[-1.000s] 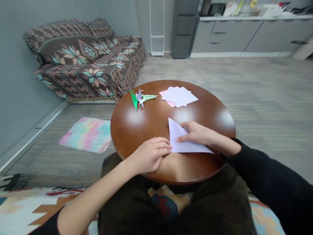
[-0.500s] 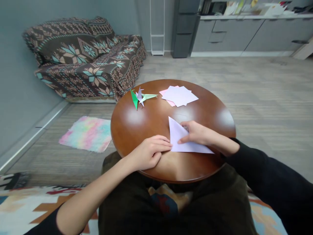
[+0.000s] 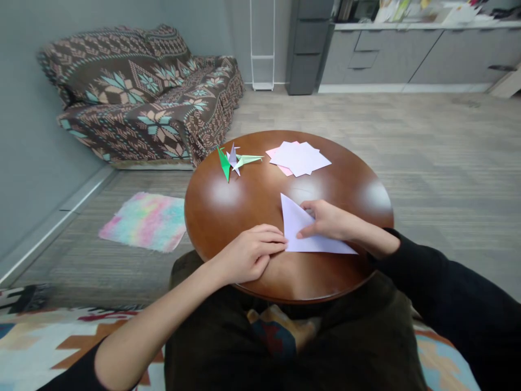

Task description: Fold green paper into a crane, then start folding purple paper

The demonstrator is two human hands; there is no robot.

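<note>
A light purple sheet of paper point(image 3: 293, 225), folded into a triangle, lies flat on the round brown table point(image 3: 228, 217). My left hand point(image 3: 254, 252) rests on the tabletop with its fingers stretched out, the tips touching the triangle's near left corner. Across the long slanted edge lies my right hand point(image 3: 325, 220). Its thumb is on the paper, apart from the index finger, which reaches just past the edge. The other right fingers are partly hidden. Neither hand grips the sheet.
Green, purple and pale green folded paper cranes point(image 3: 233, 162) stand at the table's far left. A fanned stack of white and pink paper point(image 3: 301, 158) lies at the back. A fluffy rug point(image 3: 144, 221) and a covered sofa point(image 3: 163, 108) are beyond, to the left.
</note>
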